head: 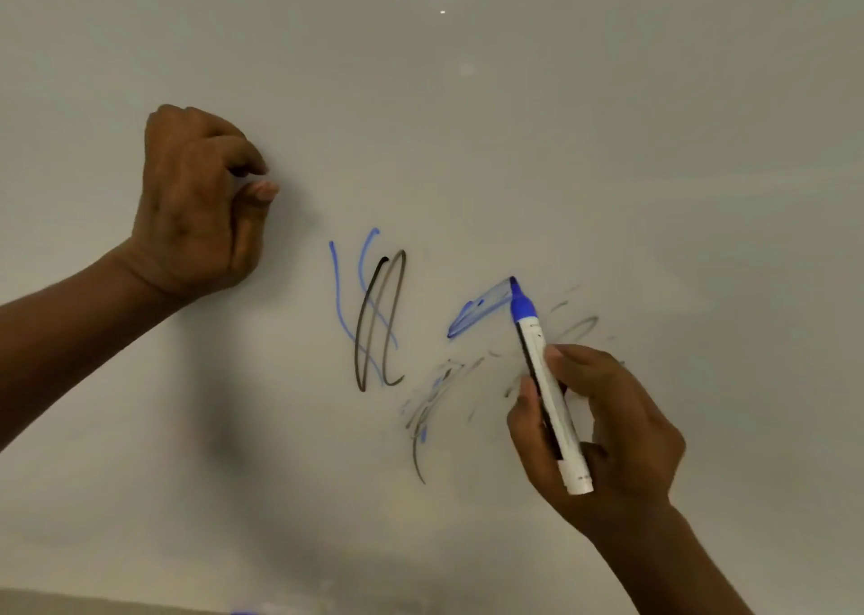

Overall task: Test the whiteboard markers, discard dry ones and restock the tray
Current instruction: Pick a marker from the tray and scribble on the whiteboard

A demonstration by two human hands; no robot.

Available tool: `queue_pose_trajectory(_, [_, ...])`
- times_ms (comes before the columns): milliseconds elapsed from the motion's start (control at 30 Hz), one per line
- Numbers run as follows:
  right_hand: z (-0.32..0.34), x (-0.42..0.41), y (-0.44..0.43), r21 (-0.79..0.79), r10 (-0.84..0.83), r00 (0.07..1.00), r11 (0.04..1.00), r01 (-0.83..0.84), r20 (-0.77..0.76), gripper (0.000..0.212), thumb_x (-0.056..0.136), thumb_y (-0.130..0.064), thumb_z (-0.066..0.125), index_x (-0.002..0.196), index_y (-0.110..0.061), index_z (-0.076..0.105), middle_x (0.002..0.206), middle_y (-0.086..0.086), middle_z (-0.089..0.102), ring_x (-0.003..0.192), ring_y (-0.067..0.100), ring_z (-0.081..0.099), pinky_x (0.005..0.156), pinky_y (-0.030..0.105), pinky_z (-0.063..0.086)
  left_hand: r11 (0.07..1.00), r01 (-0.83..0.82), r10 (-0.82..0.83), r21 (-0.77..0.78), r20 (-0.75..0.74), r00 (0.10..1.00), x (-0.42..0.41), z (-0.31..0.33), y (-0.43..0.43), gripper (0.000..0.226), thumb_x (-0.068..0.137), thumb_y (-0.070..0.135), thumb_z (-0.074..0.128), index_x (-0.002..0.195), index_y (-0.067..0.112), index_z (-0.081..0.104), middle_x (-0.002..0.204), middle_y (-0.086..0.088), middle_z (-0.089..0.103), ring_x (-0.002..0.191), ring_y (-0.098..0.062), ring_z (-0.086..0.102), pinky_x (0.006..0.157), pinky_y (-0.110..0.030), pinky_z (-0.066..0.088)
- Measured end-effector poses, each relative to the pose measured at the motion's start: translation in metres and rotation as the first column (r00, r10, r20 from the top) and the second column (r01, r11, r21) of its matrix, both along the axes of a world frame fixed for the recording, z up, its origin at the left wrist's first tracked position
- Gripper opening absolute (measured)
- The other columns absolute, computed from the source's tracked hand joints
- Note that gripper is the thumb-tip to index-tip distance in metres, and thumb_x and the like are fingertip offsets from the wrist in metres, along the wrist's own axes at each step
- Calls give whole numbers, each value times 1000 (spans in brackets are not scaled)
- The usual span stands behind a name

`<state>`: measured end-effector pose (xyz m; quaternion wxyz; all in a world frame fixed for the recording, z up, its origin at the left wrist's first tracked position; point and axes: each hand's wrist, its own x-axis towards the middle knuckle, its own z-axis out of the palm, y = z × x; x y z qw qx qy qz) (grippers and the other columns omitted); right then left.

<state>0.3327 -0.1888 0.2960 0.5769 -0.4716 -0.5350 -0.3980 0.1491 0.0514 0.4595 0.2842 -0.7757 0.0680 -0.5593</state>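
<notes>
Whiteboard (654, 147): it fills nearly the whole frame, glossy and pale grey, with a bright square of reflected light at the top centre.
Right hand (608, 432): lower right of the frame; I grip the marker, with my forefinger lying on the upper side of the barrel and my thumb pressing from the left.
Marker (548, 383): white barrel with a dark stripe along it, a blue collar and a blue tip, and no cap on it. It slants up and to the left out of my right hand, its tip touching the board just right of centre and its butt end sticking out below my fingers.
Fresh blue mark (477, 313): a filled wedge of blue ink running down and left from the marker tip.
Older loops (374, 315): left of the wedge, at the centre of the frame, thin blue curves crossed by tall black and grey loops.
Faint streaks (430, 409): pale grey scratchy lines with a little blue in them, below the wedge; more of them lie to the right of the marker.
Left hand (196, 203): upper left of the frame, its outer edge resting against the board, well apart from the marks. My fingers are curled in and my thumb tip sits just under my forefinger; I cannot tell whether anything is pinched there.
Bottom edge: a darker strip at the lower left with a small blue blur on it, too unclear to name.
</notes>
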Motion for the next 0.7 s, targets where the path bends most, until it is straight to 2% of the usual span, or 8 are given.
queue_pose_trajectory(133, [-24, -10, 3, -132, -52, 997, 989, 60, 60, 23, 81, -14, 69, 96, 2, 61, 79, 17, 69, 74, 21, 63, 76, 20, 52, 1000, -17, 18, -8, 58, 998, 3, -2, -2, 26, 96, 16, 36, 82, -2, 48, 81, -13, 47, 76, -8, 41, 77, -32, 28])
queue_pose_trajectory(233, [-41, -16, 1, -103, -44, 993, 994, 32, -113, 25, 80, -16, 67, 84, 9, 69, 78, 17, 68, 75, 17, 62, 81, 13, 49, 999, -26, 29, -33, 75, 997, 2, -1, -2, 26, 96, 15, 35, 83, -2, 50, 82, -3, 45, 91, 3, 37, 79, -25, 30])
queue_pose_trajectory(300, [-65, -31, 2, -185, -32, 993, 983, 11, -112, 24, 78, -16, 69, 82, 8, 71, 78, 16, 69, 70, 20, 65, 72, 21, 54, 997, -38, 43, -60, 77, 996, 4, 1, -2, 22, 96, 13, 36, 90, -1, 52, 91, 17, 40, 100, 5, 34, 87, -16, 27])
queue_pose_trajectory(333, [-79, -43, 3, -234, -15, 992, 972, -15, -125, 23, 78, -17, 70, 82, 5, 72, 77, 13, 69, 67, 20, 65, 68, 23, 55, 997, -45, 51, -68, 85, 995, 5, 0, -2, 22, 96, 11, 35, 95, -1, 54, 100, 18, 37, 103, 5, 34, 89, -14, 25])
queue_pose_trajectory(400, [-98, -65, -3, -281, 54, 955, 949, -139, -292, 23, 81, -25, 65, 81, -3, 72, 73, 4, 68, 63, 10, 61, 64, 16, 52, 995, -53, 62, -88, 108, 992, 7, -2, -3, 27, 96, 10, 33, 105, -2, 56, 106, 15, 33, 104, 4, 34, 87, -16, 28])
queue_pose_trajectory(533, [-119, -89, -28, -267, 145, 821, 902, -339, -552, 8, 77, -24, 67, 84, -20, 64, 65, -12, 58, 57, 3, 55, 58, 9, 44, 985, -146, 153, -89, 86, 984, 9, -1, -19, 27, 97, 8, 35, 118, 1, 51, 102, 8, 31, 104, 5, 34, 84, -15, 30])
queue_pose_trajectory(633, [-131, -94, -46, -312, 124, 799, 877, -365, -588, 14, 74, -27, 70, 83, -24, 59, 66, -12, 56, 53, 2, 54, 55, 5, 42, 939, -117, 133, -323, 26, 991, 6, -2, -36, 28, 101, 20, 36, 117, 11, 57, 99, 13, 32, 101, 9, 35, 88, -10, 30])
queue_pose_trajectory(700, [-134, -94, -56, -334, 116, 765, 851, -406, -633, 16, 75, -36, 68, 81, -23, 63, 68, -14, 60, 53, -1, 55, 56, 3, 41, 920, -107, 135, -376, 48, 990, 3, -17, -45, 28, 101, 29, 36, 108, 20, 62, 95, 17, 43, 94, 3, 43, 90, -17, 39])
